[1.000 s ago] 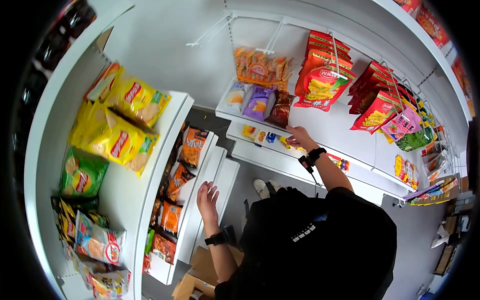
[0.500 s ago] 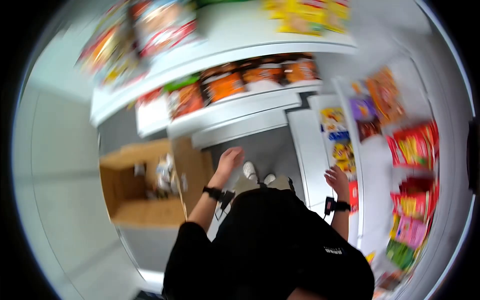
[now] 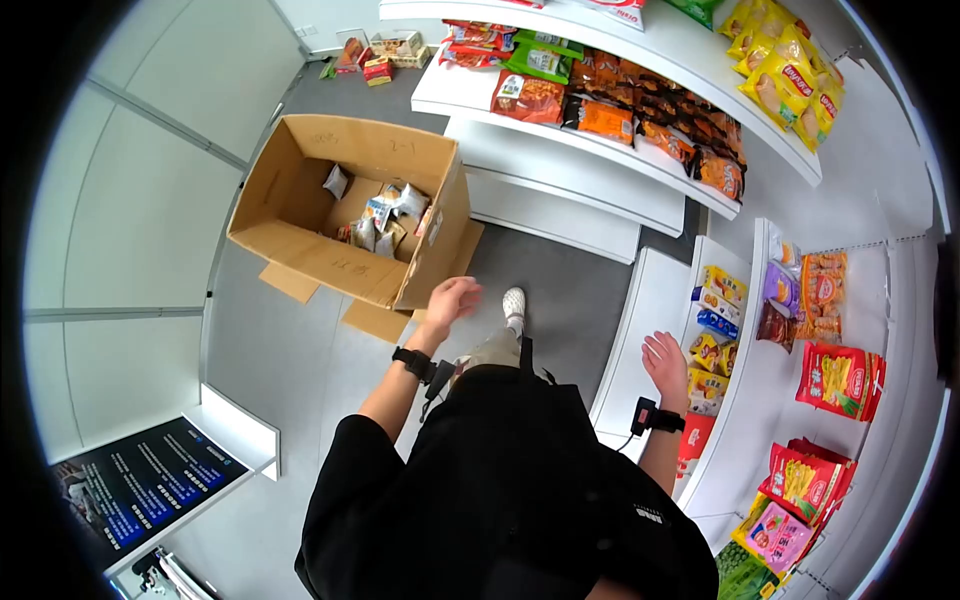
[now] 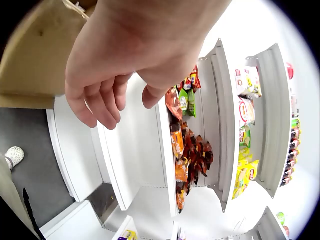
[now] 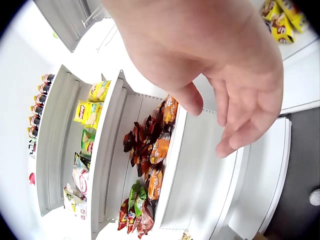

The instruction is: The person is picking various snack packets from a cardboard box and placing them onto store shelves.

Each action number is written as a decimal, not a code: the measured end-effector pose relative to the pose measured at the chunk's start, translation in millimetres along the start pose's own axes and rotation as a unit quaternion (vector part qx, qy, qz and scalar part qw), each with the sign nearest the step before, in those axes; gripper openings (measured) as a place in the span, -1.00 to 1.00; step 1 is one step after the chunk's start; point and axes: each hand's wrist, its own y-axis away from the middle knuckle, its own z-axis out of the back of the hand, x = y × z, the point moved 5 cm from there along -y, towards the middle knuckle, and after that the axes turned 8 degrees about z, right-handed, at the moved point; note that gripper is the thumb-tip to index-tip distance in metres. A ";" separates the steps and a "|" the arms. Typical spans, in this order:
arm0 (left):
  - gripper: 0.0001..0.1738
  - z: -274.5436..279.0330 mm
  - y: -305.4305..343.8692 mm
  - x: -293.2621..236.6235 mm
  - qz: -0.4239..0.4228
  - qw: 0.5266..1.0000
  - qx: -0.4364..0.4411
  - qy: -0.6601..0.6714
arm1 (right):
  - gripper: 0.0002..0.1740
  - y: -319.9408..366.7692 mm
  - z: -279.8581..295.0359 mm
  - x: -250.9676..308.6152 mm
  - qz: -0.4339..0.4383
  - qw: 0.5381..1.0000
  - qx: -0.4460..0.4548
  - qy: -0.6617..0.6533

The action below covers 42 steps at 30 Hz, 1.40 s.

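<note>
My left hand (image 3: 454, 301) holds nothing and hovers beside the near right corner of a large cardboard box (image 3: 325, 262). Its fingers hang loosely bent in the left wrist view, with the box wall (image 4: 40, 55) behind them. Inside the box lie several small snack packets (image 3: 383, 212), mostly silvery and white. My right hand (image 3: 664, 362), also empty, is held out at the right, nearest to the low shelf with yellow and blue packs (image 3: 718, 322). In the right wrist view its fingers (image 5: 250, 117) are relaxed, thumb apart from them.
Ahead stands a shelf unit with orange snack bags (image 3: 605, 119) and yellow chip bags (image 3: 785, 85). Bare white shelves (image 3: 560, 180) lie below. Red snack bags (image 3: 840, 382) hang at the right. Small boxes (image 3: 377, 71) sit on the floor behind. A dark sign panel (image 3: 150, 490) is at lower left.
The head view has turned left, bringing the whole cardboard box into sight. My right hand has come away from the low shelf packs, and my left hand is now beside the box.
</note>
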 end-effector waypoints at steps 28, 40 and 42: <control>-0.47 353.4 33.8 -113.6 -0.090 0.976 -0.036 0.195 | -0.63 38.1 -472.7 -109.8 -0.045 0.968 0.240 0.056; -0.18 388.6 -33.7 -142.6 -0.029 0.944 -0.039 0.327 | -0.44 -65.2 -605.0 -147.5 -0.143 0.966 0.194 0.097; -0.14 398.3 -39.5 -144.2 -0.012 0.930 -0.102 0.352 | -0.39 -100.0 -624.4 -161.3 -0.172 0.963 0.172 0.116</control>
